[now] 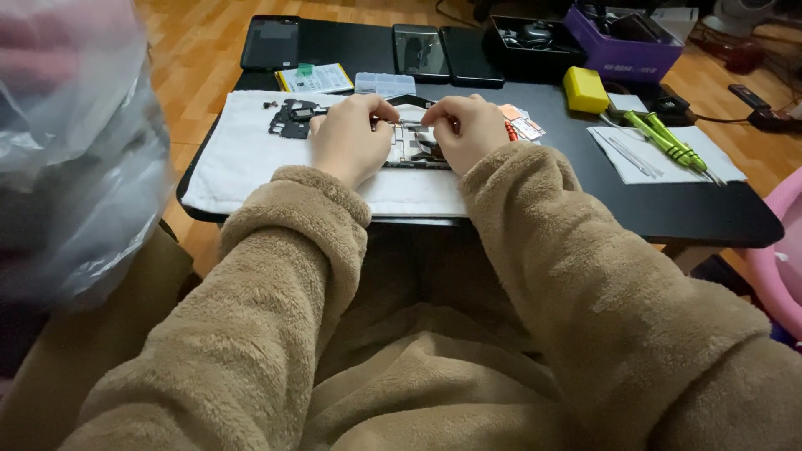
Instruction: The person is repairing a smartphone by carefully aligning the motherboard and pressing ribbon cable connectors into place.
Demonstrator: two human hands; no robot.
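Nearest the camera: two sleeves of tan fleece, forearms running forward and converging on the low black table (718,219).

Both hands rest on a white towel (242,159) spread over the table's near edge. Left hand (349,134) curled, fingers bent down onto the left side of an opened phone chassis (411,144), pinning it. Right hand (464,127) likewise curled, fingertips pressed to the chassis's right side; whether it pinches a small tool or part I cannot tell, the knuckles hide it. The chassis lies flat on the towel between the two hands, touching both.

Just left of the left hand: a dark removed inner plate (291,119) and a few loose screws, on the towel. Just right of the right hand: small orange-and-white cards (520,124).

Further right, well apart: green-handled screwdrivers (668,140) on a white sheet, a yellow block (585,88).

Beyond the hands: a clear parts box (384,83), three dark phones (271,42) face up, a purple tray (622,52).

Judgement: fine work here goes best with the wrists planted on the towel, the left hand holding the chassis dead steady, light pressure only, and loose screws kept off to the side.
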